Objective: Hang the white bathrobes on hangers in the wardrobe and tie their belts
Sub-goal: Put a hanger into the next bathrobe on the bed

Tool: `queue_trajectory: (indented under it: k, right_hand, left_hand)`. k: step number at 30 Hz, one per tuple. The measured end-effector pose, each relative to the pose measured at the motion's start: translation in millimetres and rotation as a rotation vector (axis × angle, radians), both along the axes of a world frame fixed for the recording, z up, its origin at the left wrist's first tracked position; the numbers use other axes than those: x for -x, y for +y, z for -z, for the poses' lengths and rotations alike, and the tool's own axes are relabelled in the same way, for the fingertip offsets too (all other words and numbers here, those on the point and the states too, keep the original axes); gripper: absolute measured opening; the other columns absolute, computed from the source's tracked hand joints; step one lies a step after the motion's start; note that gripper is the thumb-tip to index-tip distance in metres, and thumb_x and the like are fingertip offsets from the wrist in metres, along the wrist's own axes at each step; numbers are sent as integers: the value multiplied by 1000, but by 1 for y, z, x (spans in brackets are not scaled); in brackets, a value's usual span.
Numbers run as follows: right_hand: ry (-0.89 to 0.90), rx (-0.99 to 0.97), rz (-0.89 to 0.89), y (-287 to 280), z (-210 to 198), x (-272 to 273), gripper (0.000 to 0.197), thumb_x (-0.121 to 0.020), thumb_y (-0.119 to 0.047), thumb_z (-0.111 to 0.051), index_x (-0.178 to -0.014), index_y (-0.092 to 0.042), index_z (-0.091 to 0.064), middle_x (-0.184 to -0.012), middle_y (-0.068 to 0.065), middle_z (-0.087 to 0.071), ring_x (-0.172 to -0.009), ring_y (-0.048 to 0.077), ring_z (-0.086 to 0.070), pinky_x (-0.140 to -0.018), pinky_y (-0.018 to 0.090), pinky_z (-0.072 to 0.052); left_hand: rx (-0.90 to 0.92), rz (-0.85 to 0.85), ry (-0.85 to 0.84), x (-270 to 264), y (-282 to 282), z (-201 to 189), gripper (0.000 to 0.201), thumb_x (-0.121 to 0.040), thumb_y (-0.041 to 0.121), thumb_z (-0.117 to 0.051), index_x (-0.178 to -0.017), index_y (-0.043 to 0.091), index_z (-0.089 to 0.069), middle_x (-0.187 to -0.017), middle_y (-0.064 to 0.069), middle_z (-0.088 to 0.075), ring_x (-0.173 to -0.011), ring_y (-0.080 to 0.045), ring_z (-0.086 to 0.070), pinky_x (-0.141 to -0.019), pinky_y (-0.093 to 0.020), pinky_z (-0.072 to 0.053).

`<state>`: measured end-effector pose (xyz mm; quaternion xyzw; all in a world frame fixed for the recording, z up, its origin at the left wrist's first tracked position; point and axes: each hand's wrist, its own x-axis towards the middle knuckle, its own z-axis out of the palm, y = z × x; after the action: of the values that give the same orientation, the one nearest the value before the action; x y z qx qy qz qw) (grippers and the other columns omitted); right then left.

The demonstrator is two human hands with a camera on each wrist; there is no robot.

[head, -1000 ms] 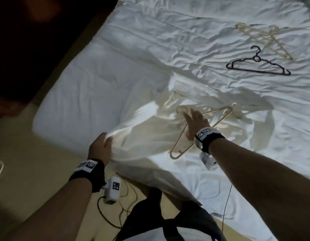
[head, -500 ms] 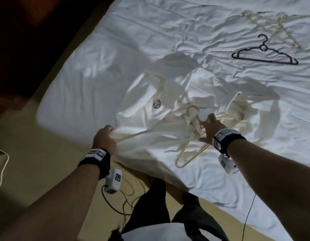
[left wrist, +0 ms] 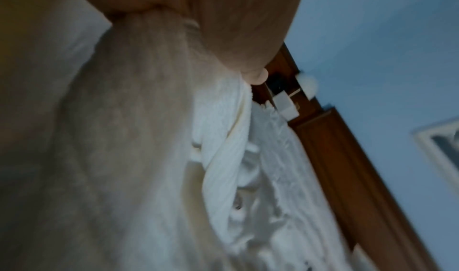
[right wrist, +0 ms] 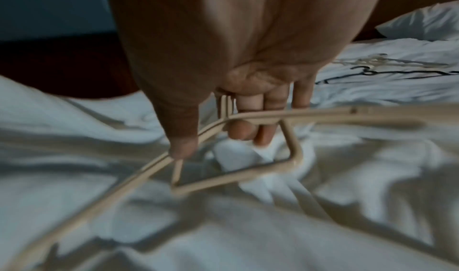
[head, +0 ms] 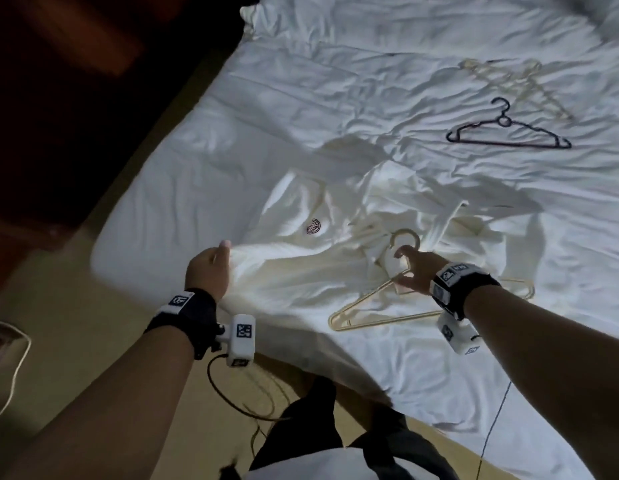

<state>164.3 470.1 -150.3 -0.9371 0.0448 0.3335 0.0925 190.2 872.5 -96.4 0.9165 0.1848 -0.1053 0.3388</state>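
A white bathrobe [head: 301,268] with a small dark crest lies crumpled on the near part of the bed. My left hand [head: 209,268] grips a bunched edge of the bathrobe [left wrist: 139,118] at its left side. A beige hanger [head: 377,306] lies on the robe, its hook pointing away from me. My right hand [head: 415,271] holds the beige hanger [right wrist: 248,118] at the neck, fingers curled over the bar and thumb against the left arm. The belt cannot be picked out among the folds.
The white bed [head: 370,98] fills the view. A black hanger [head: 505,133] and pale hangers [head: 516,84] lie at the far right. Near my feet are tan floor [head: 76,323] and cables [head: 238,400]. A wooden headboard [left wrist: 347,167] and a pillow [right wrist: 422,24] show in the wrist views.
My right hand went from resting flat on the beige hanger to holding its neck and turning it. The left hand kept its grip and the robe spread out, baring the crest.
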Motion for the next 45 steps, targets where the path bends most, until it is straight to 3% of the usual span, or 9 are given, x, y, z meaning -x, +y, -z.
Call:
queue_trajectory:
  k: [8,11,14,18,21,31,38,42,45]
  right_hand:
    - [-585,14,-392,83,-184,-82,74,-83,-82,-27,-145,-42,-25,-108,-3,-71,-109,19,-62,-98,43,-27]
    - [-744,-53,-273,110,-272,-104,88,-75,-88,-31,-145,-36,-19,-101,-2,-73,-102,24,-65,-99,45,-33]
    - [-876,-298,-30,101,-357,-124,53,-81,-74,-45,-112,-32,-54,-97,4,-68,-97,31,-63,-79,35,-44]
    - [-1106,-229,115,36,-460,-111,34,-82,-55,-54,-92,-23,-58,-83,1,-63,-81,30,-59,-67,32,-43]
    - [-1253,-27,153,-34,-505,-77,25,-81,-44,-54,-98,-27,-62,-88,4,-68,-87,33,-62,-70,35,-48]
    - [-969,94,275,-182,-440,52,15,-69,-39,-54,-69,-24,-56,-67,-6,-56,-73,22,-57,-60,27,-40]
    - [-915,91,317,-221,-377,104,15,-70,-36,-61,-69,-25,-51,-67,-7,-52,-69,19,-52,-58,26,-36]
    - [-794,56,291,-251,-349,134,22,-75,-44,-68,-83,-29,-54,-71,-7,-57,-74,18,-57,-63,28,-42]
    - [-727,-13,190,-260,-325,145,41,-77,-57,-70,-106,-35,-51,-60,-10,-53,-60,7,-50,-63,27,-39]
  left_hand:
    - [227,299,-352,-75,-50,-176,44,-93,42,-59,-80,1,-64,-69,-5,-58,-62,-11,-52,-62,-28,-42]
    - [148,542,-542,-100,-93,-290,40,-93,40,-60,-66,10,-58,-55,7,-45,-48,-1,-40,-54,-23,-34]
    - [151,644,-753,-102,-130,-393,45,-91,39,-63,-56,17,-45,-48,11,-38,-47,-2,-36,-48,-17,-28]
    - [-25,739,-807,-106,-152,-458,29,-78,46,-76,-77,20,-63,-70,10,-61,-61,-1,-54,-56,-17,-40]
    - [-182,807,-708,-116,-166,-441,26,-81,43,-74,-77,18,-64,-79,4,-64,-74,-14,-60,-66,-28,-44]
    - [685,950,-349,-63,-326,-353,20,-98,25,-55,-102,6,-60,-115,3,-70,-105,-15,-68,-93,-34,-50]
    - [401,1249,-219,11,-438,-281,21,-91,44,-60,-88,24,-64,-80,11,-67,-70,-3,-61,-68,-33,-49]
    - [505,1226,-274,22,-456,-272,29,-93,39,-57,-110,18,-66,-108,-1,-70,-102,-16,-65,-94,-36,-48]
    - [437,1263,-334,30,-467,-286,14,-94,26,-63,-102,17,-69,-98,0,-71,-91,-10,-64,-85,-24,-46]
